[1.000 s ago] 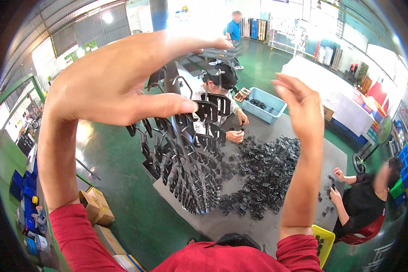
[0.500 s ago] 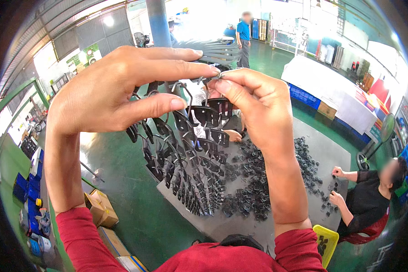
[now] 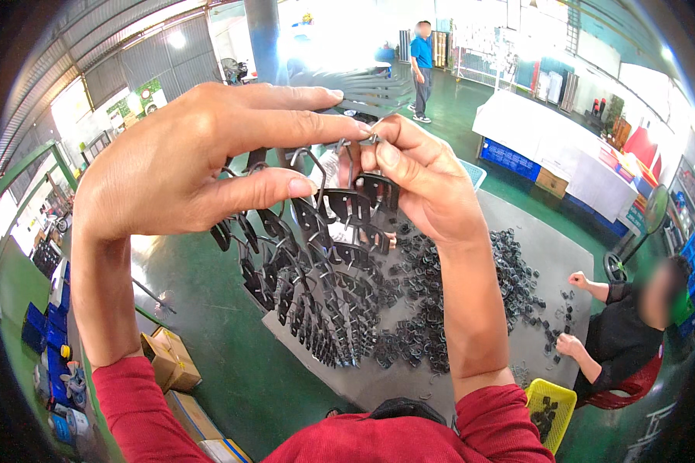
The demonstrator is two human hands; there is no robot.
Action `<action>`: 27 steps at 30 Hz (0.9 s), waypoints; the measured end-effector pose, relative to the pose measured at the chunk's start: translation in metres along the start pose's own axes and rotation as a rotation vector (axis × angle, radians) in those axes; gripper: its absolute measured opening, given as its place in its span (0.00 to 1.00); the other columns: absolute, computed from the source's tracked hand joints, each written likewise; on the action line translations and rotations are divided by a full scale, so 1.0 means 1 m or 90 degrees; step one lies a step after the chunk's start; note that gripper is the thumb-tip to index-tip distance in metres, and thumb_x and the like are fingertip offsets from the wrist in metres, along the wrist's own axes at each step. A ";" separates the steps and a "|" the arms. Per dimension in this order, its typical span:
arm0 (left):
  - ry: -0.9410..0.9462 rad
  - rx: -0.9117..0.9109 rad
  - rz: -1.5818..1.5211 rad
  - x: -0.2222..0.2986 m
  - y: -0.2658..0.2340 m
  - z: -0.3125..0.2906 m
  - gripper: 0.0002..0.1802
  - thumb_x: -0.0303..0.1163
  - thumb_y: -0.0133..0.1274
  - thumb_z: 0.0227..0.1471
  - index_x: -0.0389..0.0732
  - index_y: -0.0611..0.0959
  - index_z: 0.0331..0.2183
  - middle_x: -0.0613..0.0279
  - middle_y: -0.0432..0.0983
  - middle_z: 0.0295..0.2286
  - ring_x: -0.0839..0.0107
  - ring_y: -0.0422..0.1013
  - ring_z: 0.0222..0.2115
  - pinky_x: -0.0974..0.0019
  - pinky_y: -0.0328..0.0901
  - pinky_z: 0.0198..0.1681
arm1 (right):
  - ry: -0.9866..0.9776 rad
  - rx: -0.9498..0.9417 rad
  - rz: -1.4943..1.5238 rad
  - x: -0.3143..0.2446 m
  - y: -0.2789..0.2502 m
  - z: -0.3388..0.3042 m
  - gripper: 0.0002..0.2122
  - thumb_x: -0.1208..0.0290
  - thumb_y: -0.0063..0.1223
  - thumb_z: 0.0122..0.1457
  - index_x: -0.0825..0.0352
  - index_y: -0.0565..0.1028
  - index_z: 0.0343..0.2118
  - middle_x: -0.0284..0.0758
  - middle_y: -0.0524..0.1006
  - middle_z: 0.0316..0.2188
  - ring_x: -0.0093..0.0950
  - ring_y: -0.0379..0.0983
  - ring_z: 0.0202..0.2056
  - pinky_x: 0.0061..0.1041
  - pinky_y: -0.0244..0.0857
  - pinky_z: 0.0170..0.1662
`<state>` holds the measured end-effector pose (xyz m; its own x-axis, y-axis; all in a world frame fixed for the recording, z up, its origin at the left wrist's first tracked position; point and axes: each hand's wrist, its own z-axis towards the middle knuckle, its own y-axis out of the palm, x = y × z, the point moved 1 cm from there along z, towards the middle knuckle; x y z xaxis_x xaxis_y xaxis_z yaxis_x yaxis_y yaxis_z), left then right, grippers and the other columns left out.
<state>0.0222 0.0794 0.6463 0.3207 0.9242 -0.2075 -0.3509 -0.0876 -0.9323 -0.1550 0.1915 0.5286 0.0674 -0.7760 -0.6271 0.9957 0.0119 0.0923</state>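
Observation:
My left hand [image 3: 201,154] is raised with fingers stretched out and thumb apart, at the top of a rack of wire hooks [image 3: 310,166]. Its index fingertip touches my right fingertips; its thumb lies against a hook. My right hand [image 3: 428,181] is closed in a pinch on a small metal wire hook [image 3: 375,139], mostly hidden by the fingers. Below both hands, black flat parts [image 3: 349,205] hang in long rows, linked by bent wires. Some hooks behind my left fingers are hidden.
Under the hanging rows, a grey table [image 3: 533,231] bears a heap of small black parts [image 3: 421,324]. At right sits a person in black [image 3: 625,332], by a yellow basket [image 3: 552,409]. Cardboard boxes [image 3: 174,359] lie on the floor at left. Another person [image 3: 421,65] stands far back.
My right hand has shifted slightly left and its fingers have curled in more. The hanging rows have moved slightly left. The far person in blue has turned and now shows down to the feet.

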 end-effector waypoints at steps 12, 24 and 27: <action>-0.046 -0.003 0.047 -0.003 0.001 0.000 0.32 0.51 0.52 0.52 0.47 0.72 0.56 0.45 0.67 0.53 0.46 0.66 0.52 0.53 0.62 0.53 | -0.091 0.442 -0.643 -0.029 -0.007 -0.048 0.05 0.74 0.52 0.58 0.70 0.75 0.29 0.30 0.73 0.27 0.18 0.69 0.29 0.18 0.63 0.31; 0.038 -0.081 -0.092 -0.012 -0.013 0.001 0.43 0.52 0.58 0.47 0.37 0.66 0.58 0.46 0.65 0.54 0.50 0.61 0.57 0.54 0.57 0.58 | -0.023 0.258 -0.440 -0.025 0.024 -0.023 0.11 0.74 0.53 0.59 0.75 0.77 0.41 0.38 0.81 0.33 0.20 0.76 0.35 0.21 0.69 0.40; 0.047 -0.064 -0.073 -0.011 -0.010 -0.003 0.39 0.51 0.56 0.49 0.40 0.68 0.57 0.46 0.65 0.55 0.49 0.62 0.56 0.53 0.56 0.59 | 0.067 0.292 -0.410 -0.028 0.043 -0.007 0.10 0.75 0.52 0.59 0.76 0.77 0.40 0.36 0.81 0.29 0.20 0.77 0.33 0.20 0.70 0.38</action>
<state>0.0249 0.0683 0.6567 0.4184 0.9008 -0.1164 -0.2196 -0.0240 -0.9753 -0.1139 0.2178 0.5446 -0.4835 -0.4784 -0.7331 0.7171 -0.6968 -0.0182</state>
